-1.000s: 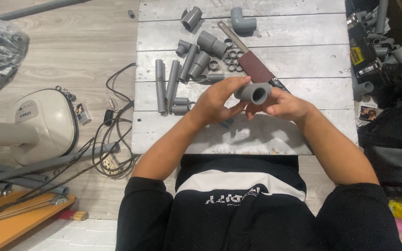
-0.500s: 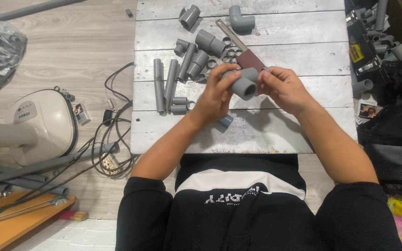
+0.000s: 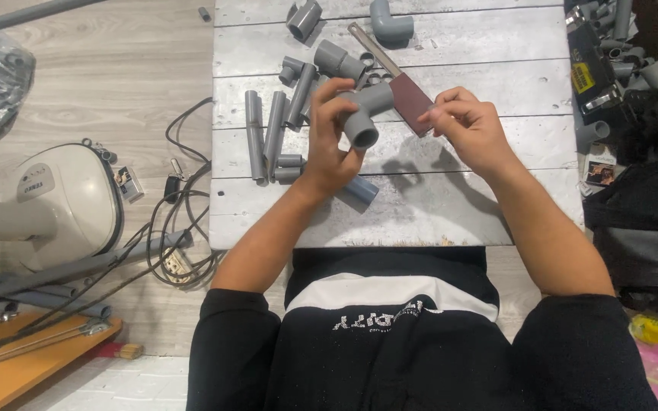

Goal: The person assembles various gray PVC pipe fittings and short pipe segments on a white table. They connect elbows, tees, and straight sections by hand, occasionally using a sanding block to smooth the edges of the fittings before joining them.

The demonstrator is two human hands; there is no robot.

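Observation:
My left hand (image 3: pixel 330 148) grips a grey plastic pipe fitting (image 3: pixel 365 114) and holds it above the white plank table (image 3: pixel 496 84), its open end turned toward me. My right hand (image 3: pixel 470 129) is just right of the fitting, apart from it, with fingers curled and thumb and forefinger pinched; I cannot tell whether anything small is between them. Behind the fitting lies a flat tool with a dark red blade and metal handle (image 3: pixel 401 87). A short grey pipe piece (image 3: pixel 359 189) lies on the table under my left wrist.
Several grey pipe lengths (image 3: pixel 264 133) and elbow fittings (image 3: pixel 390 21) lie on the table's far left part. A white machine (image 3: pixel 55 202) with cables (image 3: pixel 180 228) sits on the floor at left. More fittings and dark bags (image 3: pixel 634 84) crowd the right side.
Both hands lifted the fitting farther from me. The right hand has come off the fitting and moved right, and the left hand alone now holds it, tilted with its opening down toward me.

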